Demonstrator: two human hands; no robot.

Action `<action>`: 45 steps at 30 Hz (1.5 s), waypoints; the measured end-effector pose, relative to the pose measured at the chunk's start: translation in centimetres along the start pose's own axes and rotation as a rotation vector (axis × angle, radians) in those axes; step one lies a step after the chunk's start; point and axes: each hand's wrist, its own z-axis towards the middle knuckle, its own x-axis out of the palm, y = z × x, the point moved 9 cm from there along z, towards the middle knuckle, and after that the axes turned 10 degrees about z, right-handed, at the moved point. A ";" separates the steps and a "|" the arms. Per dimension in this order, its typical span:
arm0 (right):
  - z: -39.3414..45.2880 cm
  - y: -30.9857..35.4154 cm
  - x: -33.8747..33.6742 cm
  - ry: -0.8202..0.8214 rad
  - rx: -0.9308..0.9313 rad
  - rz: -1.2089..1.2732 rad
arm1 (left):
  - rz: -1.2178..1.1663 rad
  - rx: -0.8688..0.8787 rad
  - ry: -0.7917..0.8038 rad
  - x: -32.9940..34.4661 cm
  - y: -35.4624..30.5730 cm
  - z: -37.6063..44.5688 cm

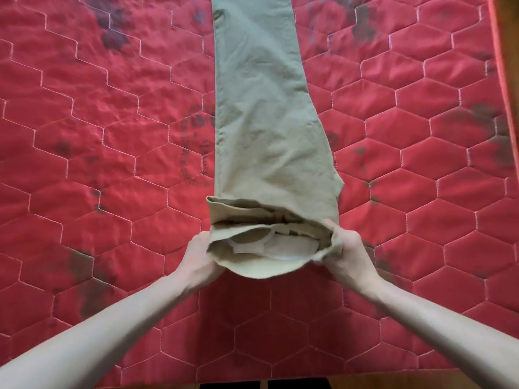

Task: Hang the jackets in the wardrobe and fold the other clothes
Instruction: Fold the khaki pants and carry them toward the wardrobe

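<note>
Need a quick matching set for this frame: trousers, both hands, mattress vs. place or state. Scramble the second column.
Column 1:
1. khaki trousers
2. left hand
3. right hand
4. red quilted mattress

Column 2:
A. grips the right end of the waistband
B. lies under everything
C. laid lengthwise, legs running away from the person
D. grips the left end of the waistband

Pairs: 1-C, 2-D, 3-A, 4-B

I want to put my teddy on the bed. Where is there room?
Bare red mattress lies left of the trousers and right of them. It is crowded at the near end, where left hand and right hand grip the waistband.
</note>
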 end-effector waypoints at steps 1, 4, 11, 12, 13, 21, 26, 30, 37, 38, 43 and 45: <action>0.2 -0.6 -0.5 -0.096 0.072 0.070 | 0.052 -0.005 0.063 -0.5 -1.4 0.2; 2.0 -0.3 -1.3 -0.232 0.177 0.112 | 0.022 -0.108 0.210 -0.8 -2.5 0.7; 7.2 -0.8 -0.6 -0.103 0.238 0.086 | -0.649 -0.403 0.035 -0.8 -1.6 3.6; 7.5 -1.5 -1.1 -0.159 0.263 0.036 | -0.693 -0.477 -0.021 -0.6 -0.8 4.0; 7.7 -2.1 -1.8 -0.233 0.287 -0.035 | -0.731 -0.528 -0.054 -0.4 -0.3 4.4; 5.9 -1.9 -2.8 -0.501 0.454 -0.391 | -0.409 -0.590 -0.206 -2.1 -0.1 6.0; 4.8 -0.7 -2.6 -0.618 0.457 -0.484 | 0.114 -0.400 -0.482 -5.7 -3.3 3.5; 6.2 3.6 -1.8 -0.650 -0.035 -0.580 | 0.568 0.340 -0.463 -2.7 -9.0 3.1; 8.4 1.3 3.8 -0.051 -0.263 -0.874 | 0.746 0.436 -0.156 2.2 -7.8 5.3; 8.5 0.6 3.6 -0.062 -0.233 -0.885 | 0.752 0.433 -0.157 2.2 -7.6 5.5; 9.3 -0.9 3.5 -0.108 -0.138 -0.956 | 0.739 0.432 -0.168 2.6 -7.2 6.3; 9.3 -1.0 3.4 -0.078 -0.127 -0.941 | 0.719 0.438 -0.164 2.3 -7.2 6.4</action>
